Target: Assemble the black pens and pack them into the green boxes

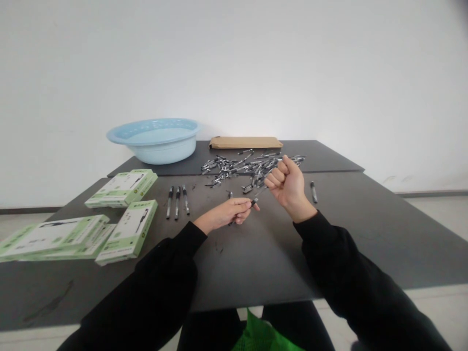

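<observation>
My left hand (pixel 234 212) holds a black-gripped pen part (pixel 254 201) between thumb and fingers, just above the dark table. Up and to the right, my right hand (pixel 287 184) is closed; whatever it may hold is too small to make out. A dark pen lies partly hidden under my left hand. Three pens (pixel 177 202) lie side by side to the left of it, and a single pen (pixel 314 192) rests to the right of my right hand. Behind both hands spreads a heap of loose pens and pen parts (pixel 223 168).
Green and white pen boxes (pixel 127 231) lie at the left of the dark table (pixel 263 273). A light blue basin (pixel 161 146) stands at the back left. A flat brown cardboard piece (pixel 245 142) lies at the back beside the wall.
</observation>
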The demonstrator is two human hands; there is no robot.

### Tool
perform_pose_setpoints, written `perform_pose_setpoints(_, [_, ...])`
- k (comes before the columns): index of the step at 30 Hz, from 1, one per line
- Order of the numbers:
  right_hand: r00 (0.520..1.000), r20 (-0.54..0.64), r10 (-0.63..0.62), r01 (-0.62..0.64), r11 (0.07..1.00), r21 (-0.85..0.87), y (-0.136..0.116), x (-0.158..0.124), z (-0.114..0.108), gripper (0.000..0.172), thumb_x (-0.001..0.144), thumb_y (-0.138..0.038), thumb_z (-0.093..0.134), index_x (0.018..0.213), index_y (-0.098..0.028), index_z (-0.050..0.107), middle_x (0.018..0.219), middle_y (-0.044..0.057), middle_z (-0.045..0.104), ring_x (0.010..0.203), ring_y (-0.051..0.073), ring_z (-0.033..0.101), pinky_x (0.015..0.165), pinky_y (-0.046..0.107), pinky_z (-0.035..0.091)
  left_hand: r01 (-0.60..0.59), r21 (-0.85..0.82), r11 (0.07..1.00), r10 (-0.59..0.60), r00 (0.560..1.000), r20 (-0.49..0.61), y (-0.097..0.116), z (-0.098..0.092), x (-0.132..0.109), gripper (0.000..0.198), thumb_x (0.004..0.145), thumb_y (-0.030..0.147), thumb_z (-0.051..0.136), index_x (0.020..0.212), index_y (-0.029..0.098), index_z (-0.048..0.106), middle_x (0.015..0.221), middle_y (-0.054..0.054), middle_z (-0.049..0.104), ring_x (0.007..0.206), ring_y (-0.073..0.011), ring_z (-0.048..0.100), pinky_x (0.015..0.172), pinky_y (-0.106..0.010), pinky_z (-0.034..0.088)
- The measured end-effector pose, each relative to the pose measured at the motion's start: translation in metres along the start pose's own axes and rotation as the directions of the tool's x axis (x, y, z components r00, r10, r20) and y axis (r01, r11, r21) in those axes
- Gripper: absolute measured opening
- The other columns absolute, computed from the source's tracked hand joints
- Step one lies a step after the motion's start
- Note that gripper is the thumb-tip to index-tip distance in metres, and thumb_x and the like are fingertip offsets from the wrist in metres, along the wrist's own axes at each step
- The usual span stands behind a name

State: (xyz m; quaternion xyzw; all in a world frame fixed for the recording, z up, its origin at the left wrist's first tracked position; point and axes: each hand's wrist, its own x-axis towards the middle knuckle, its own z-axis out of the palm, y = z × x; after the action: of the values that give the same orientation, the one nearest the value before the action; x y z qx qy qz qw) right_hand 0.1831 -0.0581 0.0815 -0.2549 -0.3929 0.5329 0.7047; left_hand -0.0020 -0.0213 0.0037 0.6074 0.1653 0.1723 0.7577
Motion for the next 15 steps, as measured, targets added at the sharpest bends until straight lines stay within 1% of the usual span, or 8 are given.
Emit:
perform_pose_setpoints(3, [0.998, 0.019, 0.055, -0.055, 0.998, 0.027, 0.0004, -0.0016, 0.005, 0.06, 0.09, -0.045, 0.057, 0.057, -0.022, 0.012, 0.044, -0.01, 0.01, 0.038, 0.008, 0.007, 0.038, 0.023, 0.017, 0.006, -0.013, 1.0, -0.006, 1.0, 0.006, 0.0014, -0.0027, -0.0013, 0.033, 0.09, 0.041, 0.058, 0.103, 0.011, 0.062, 0.058, 0.007, 0.032, 0.049, -0.0064, 0.023, 0.048, -0.022, 0.021])
perform_pose_setpoints(5, [0.997, 0.026, 0.069, -0.07, 0.997, 0.041, -0.0001, -0.0028, 0.006, 0.06, 0.09, -0.044, 0.057, 0.057, -0.022, 0.012, 0.044, -0.01, 0.01, 0.038, 0.008, 0.006, 0.038, 0.023, 0.017, 0.009, -0.015, 1.0, -0.009, 1.0, 0.001, 0.002, -0.0047, -0.0017, 0.034, 0.09, 0.041, 0.059, 0.103, 0.01, 0.063, 0.058, 0.007, 0.032, 0.049, -0.0065, 0.023, 0.048, -0.022, 0.02])
perform_pose_setpoints(10, [0.997, 0.021, 0.071, -0.071, 0.997, 0.032, 0.0007, -0.0038, 0.0044, 0.06, 0.089, -0.045, 0.058, 0.058, -0.023, 0.012, 0.044, -0.01, 0.01, 0.039, 0.008, 0.007, 0.037, 0.024, 0.017, 0.019, -0.007, 1.0, -0.019, 1.0, 0.018, 0.0006, -0.0072, -0.0008, 0.034, 0.09, 0.041, 0.058, 0.102, 0.01, 0.064, 0.058, 0.007, 0.032, 0.049, -0.0064, 0.024, 0.048, -0.022, 0.02])
perform_pose_setpoints(15, [0.997, 0.01, 0.077, -0.078, 0.996, 0.054, 0.0024, -0.0059, 0.0058, 0.055, 0.089, -0.039, 0.056, 0.058, -0.023, 0.013, 0.044, -0.01, 0.01, 0.039, 0.008, 0.007, 0.038, 0.024, 0.015, 0.018, 0.026, 1.0, -0.018, 1.0, 0.025, 0.001, -0.004, -0.0006, 0.034, 0.09, 0.041, 0.056, 0.101, 0.01, 0.063, 0.057, 0.007, 0.033, 0.048, -0.0063, 0.025, 0.047, -0.022, 0.022])
